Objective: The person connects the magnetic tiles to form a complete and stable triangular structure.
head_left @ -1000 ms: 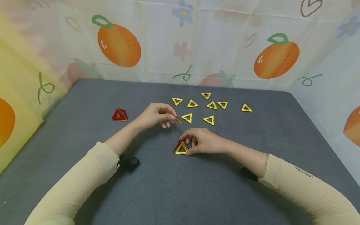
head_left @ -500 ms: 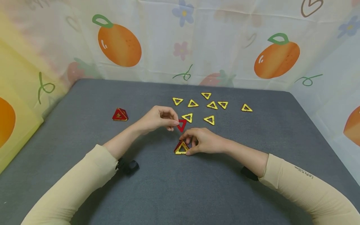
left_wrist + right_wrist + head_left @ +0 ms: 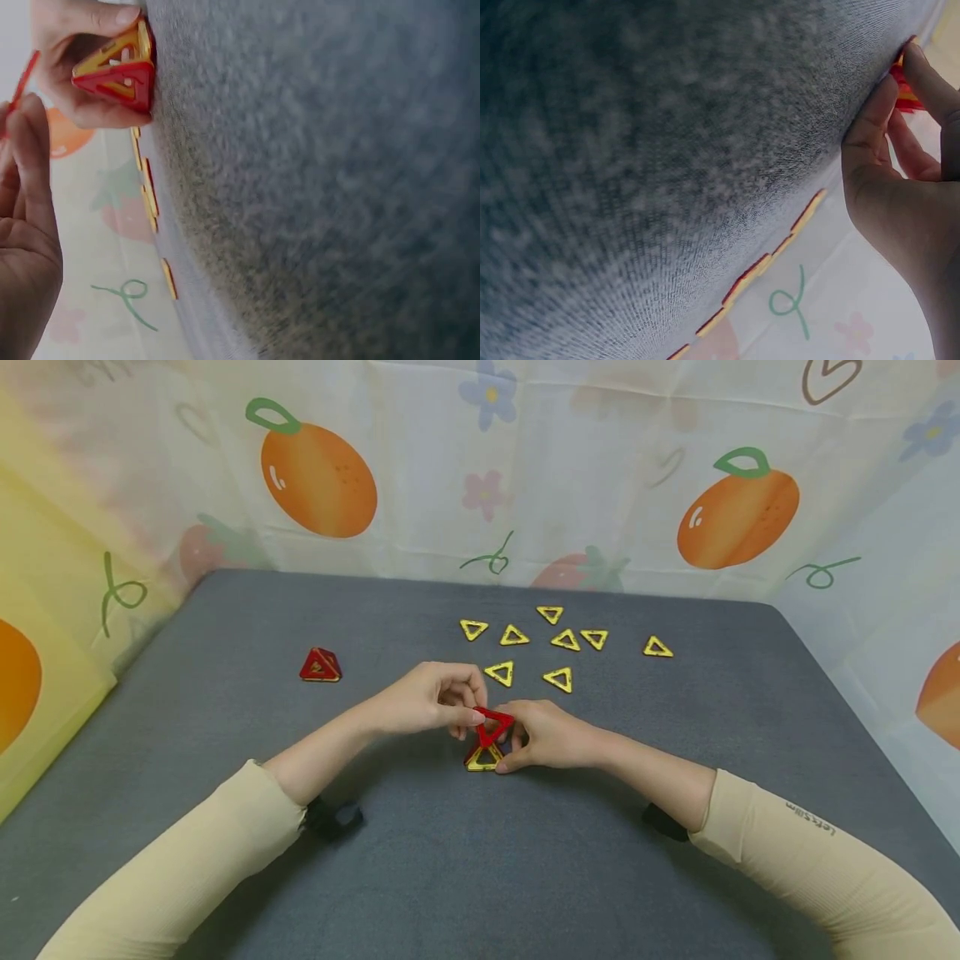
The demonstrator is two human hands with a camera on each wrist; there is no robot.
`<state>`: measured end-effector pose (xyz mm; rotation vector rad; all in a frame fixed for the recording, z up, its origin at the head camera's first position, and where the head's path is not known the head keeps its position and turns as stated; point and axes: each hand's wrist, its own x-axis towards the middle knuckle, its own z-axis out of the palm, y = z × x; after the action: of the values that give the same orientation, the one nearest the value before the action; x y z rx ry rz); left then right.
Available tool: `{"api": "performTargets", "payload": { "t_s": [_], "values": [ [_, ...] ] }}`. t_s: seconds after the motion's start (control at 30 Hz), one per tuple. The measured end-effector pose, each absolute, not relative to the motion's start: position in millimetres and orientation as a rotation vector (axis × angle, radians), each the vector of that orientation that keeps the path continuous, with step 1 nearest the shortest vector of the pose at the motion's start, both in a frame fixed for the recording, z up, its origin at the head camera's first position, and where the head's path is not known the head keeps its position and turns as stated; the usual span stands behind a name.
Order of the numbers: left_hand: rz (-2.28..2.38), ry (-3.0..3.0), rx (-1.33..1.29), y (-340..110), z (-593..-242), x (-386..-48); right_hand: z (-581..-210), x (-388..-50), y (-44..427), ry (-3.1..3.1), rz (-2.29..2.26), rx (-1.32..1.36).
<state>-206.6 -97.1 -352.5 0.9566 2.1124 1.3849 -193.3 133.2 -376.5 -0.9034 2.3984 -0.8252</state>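
Note:
My left hand (image 3: 435, 700) pinches a red triangular magnetic tile (image 3: 497, 714) between thumb and fingers, tilted over the top of a small red and yellow tile pyramid (image 3: 483, 767). In the head view I cannot tell whether tile and pyramid touch; the left wrist view shows the held tile (image 3: 26, 75) apart from the pyramid (image 3: 142, 79). My right hand (image 3: 555, 733) holds that pyramid at its right side on the table, thumb low in front and fingers behind. In the right wrist view the right hand (image 3: 900, 180) hides most of it.
Several yellow-faced triangular tiles (image 3: 557, 679) lie flat behind the hands, one tile (image 3: 657, 648) farther right. A second red pyramid (image 3: 320, 667) stands on the left. The grey tabletop (image 3: 480, 877) ends at a printed curtain (image 3: 420, 485).
My left hand has moved right and toward me, turning the tile so its red side shows, and bringing it over the pyramid. The right hand has stayed in place.

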Motion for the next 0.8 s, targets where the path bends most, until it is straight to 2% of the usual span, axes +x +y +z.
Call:
{"api": "performTargets", "payload": {
  "t_s": [0.4, 0.8],
  "values": [
    [1.174, 2.383, 1.135, -92.3, -352.5, -189.0, -378.2, -193.1, 133.0, 2.405, -0.845, -0.956],
    [1.121, 2.437, 1.214, -87.4, -359.5, -186.9, -378.4, -193.0, 133.9, 2.402, -0.855, -0.955]
  ]
}}
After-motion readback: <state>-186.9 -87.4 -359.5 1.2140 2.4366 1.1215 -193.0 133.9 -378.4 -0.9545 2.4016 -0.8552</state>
